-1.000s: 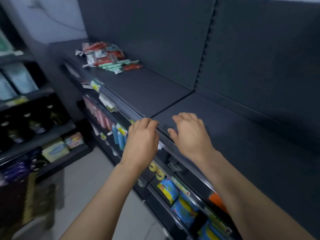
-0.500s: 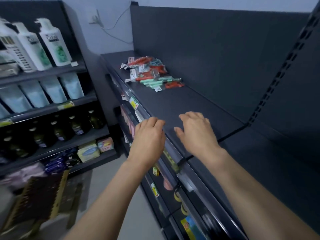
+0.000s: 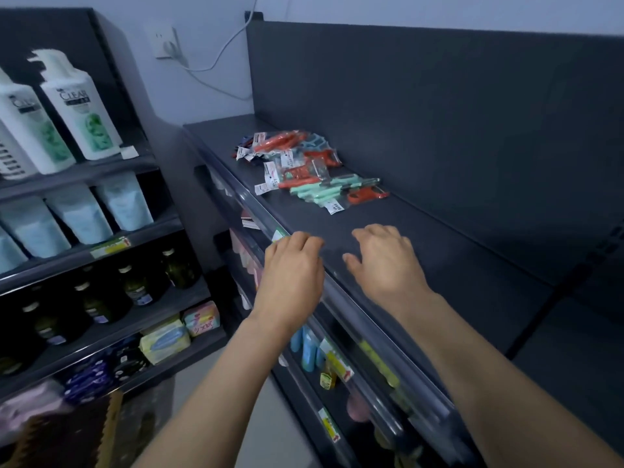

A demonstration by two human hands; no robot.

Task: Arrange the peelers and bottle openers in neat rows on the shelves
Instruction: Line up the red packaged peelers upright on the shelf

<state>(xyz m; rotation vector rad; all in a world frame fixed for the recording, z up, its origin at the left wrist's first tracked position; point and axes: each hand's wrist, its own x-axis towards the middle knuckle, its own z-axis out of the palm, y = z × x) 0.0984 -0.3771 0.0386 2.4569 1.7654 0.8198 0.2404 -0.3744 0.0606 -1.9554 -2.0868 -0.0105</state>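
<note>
Jumbled pile of packaged peelers and bottle openers (image 3: 305,170) lying far left on top shelf (image 3: 456,251), now showing nearer than second ago: person closing in. Left hand (image 3: 292,275) and right hand (image 3: 385,261) gripping nothing, fingers loosely bent, trailing at shelf's near edge, short of pile. Sorting not yet starting.

both hands (image 3: 292,270) (image 3: 383,261) hover empty over the shelf (image 3: 439,251), near packaged peelers (image 3: 310,173).
</note>
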